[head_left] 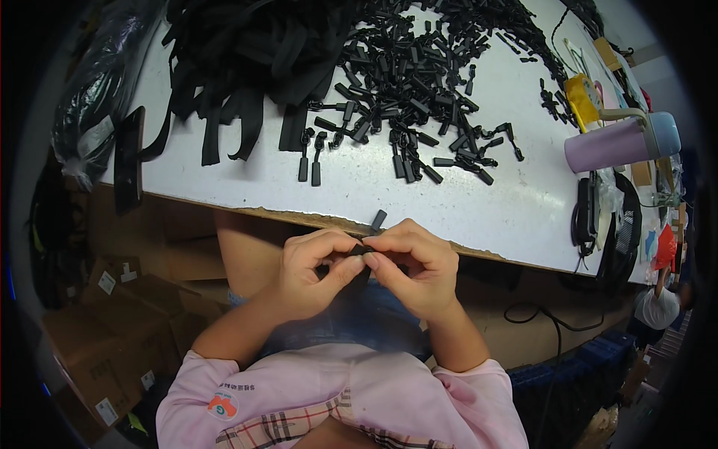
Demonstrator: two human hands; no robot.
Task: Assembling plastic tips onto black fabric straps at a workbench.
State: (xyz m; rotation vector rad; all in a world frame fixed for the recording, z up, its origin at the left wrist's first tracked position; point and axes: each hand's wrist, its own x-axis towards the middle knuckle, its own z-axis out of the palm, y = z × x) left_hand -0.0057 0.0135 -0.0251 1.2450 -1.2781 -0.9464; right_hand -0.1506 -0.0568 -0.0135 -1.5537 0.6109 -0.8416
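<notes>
Just off the table's front edge, both of my hands meet in a close pinch. My left hand [318,271] is closed on the end of a black zipper tape [353,283], which hangs below the fingers. My right hand [419,269] pinches a black zipper slider; its pull tab [379,220] sticks up past the fingertips. The fingers hide the slider's body, and I cannot tell whether the tape is inside it. Beyond my hands a large heap of black zipper sliders [419,82] covers the white table [247,183].
Black zipper tapes [254,52] lie piled at the back left, near a dark phone-like slab [129,161]. A purple bottle [609,146] lies on the right, by a yellow object [582,101]. Cardboard boxes [120,337] stand below left. Another person [658,307] is far right.
</notes>
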